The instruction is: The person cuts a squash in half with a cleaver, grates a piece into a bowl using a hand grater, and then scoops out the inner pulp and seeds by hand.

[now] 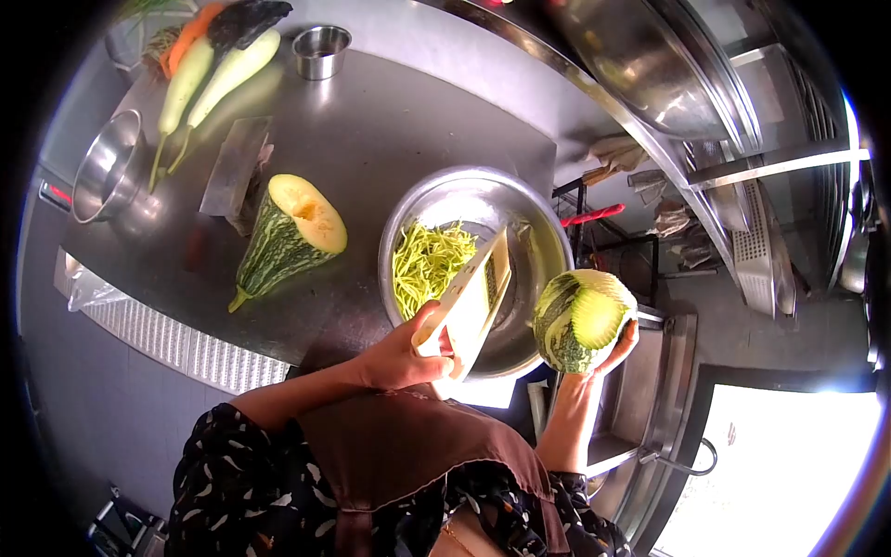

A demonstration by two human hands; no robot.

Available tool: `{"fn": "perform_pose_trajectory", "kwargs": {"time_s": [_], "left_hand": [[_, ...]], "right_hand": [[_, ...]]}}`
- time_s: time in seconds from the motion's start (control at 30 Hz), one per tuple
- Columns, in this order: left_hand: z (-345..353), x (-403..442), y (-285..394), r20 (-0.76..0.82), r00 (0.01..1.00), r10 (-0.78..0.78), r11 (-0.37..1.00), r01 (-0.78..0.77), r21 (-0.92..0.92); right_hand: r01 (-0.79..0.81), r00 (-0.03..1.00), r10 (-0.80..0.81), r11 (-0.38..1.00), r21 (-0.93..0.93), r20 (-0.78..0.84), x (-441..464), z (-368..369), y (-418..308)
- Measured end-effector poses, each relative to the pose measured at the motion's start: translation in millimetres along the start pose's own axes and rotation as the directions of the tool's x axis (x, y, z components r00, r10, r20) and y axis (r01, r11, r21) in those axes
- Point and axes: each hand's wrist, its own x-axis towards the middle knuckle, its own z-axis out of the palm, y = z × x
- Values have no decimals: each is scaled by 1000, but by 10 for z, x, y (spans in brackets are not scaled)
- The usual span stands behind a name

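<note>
My left hand (401,358) is closed round the near end of a pale grater (463,302), which is tilted over a large steel bowl (540,232). Thin green-yellow squash shreds (429,262) are heaped on the bowl's left side. In my right hand (622,349) is a piece of green striped squash (566,325), held at the bowl's right edge, apart from the grater. Its pale cut face shows ridges. The other part of a squash (283,232) lies on the steel table left of the bowl, its orange-yellow cut face turned up.
A cleaver (230,172) lies beside the squash on the table (408,121). Farther back are pale long gourds (232,74), carrots (190,37) and a small steel cup (321,52). Another steel bowl (109,167) sits at left. A rack with large pans (650,65) overhangs the right.
</note>
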Motion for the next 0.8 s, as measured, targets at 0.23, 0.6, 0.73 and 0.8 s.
{"fn": "perform_pose_trajectory", "kwargs": {"time_s": [0.23,0.6,0.73,0.8], "left_hand": [[124,96,-116,-6,996,91,987,-89,135],[101,227,-267,99,995,15,995,-6,-96],[183,245,-446,121,992,-31,998,39,-58],[285,285,-522,151,987,55,992,-38,-116]], "right_hand": [[-162,985,162,987,-3,-58,-72,283,197],[80,993,-121,759,-646,-18,-581,654,483],[206,978,-97,568,-797,184,-774,563,280],[190,980,-137,404,-895,146,-856,473,199]]}}
